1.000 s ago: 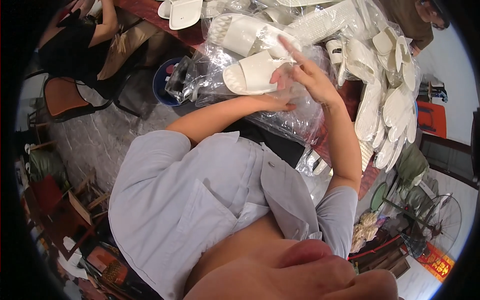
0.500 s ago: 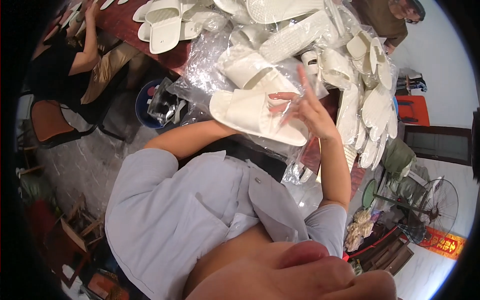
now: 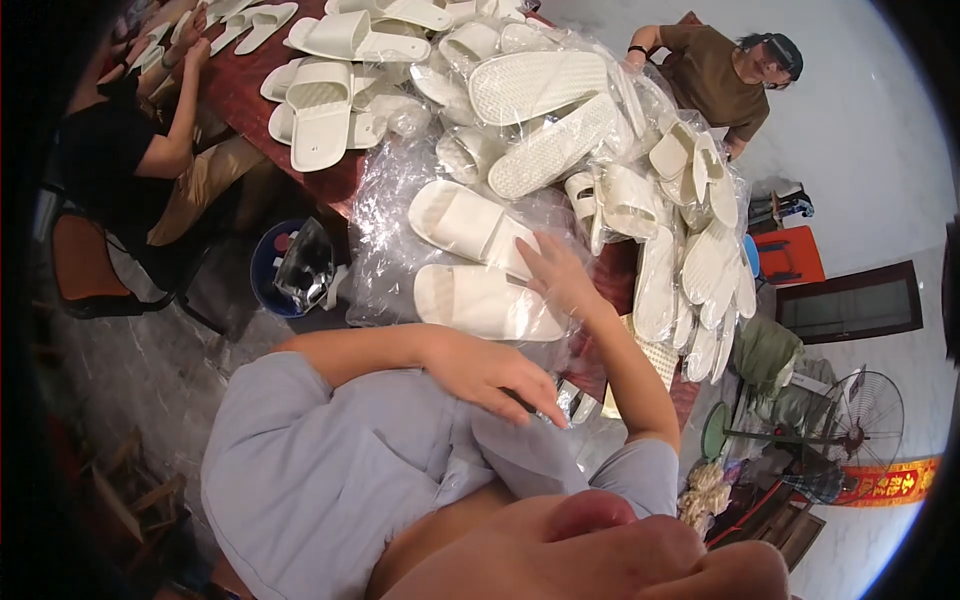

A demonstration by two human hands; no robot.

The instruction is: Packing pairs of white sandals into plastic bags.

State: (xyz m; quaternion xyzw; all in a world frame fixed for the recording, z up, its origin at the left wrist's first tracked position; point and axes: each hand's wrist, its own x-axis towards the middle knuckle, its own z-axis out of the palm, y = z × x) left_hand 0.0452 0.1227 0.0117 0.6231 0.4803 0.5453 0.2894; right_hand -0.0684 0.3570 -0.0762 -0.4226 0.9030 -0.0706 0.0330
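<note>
Two white slippers [image 3: 480, 300] lie side by side inside clear plastic wrapping [image 3: 385, 220] at the near edge of a dark red table [image 3: 240, 95]. My right hand [image 3: 555, 275] rests flat on them, fingers spread, on the nearer slipper's strap end. My left hand [image 3: 490, 375] is lower, by my grey shirt, with its fingers loosely extended over a small shiny thing [image 3: 568, 402] that I cannot make out. Neither hand grips anything.
Many white slippers [image 3: 540, 95] are heaped on the table, some bagged. A person in black [image 3: 120, 150] sits at the left, another in brown [image 3: 715, 75] at the far side. A blue bucket [image 3: 270, 270], a red stool [image 3: 790, 255] and a floor fan [image 3: 865, 420] stand around.
The bagged slipper I held up with both hands now lies on the table beside another. My left hand has dropped toward my lap; my right hand lies on the slippers.
</note>
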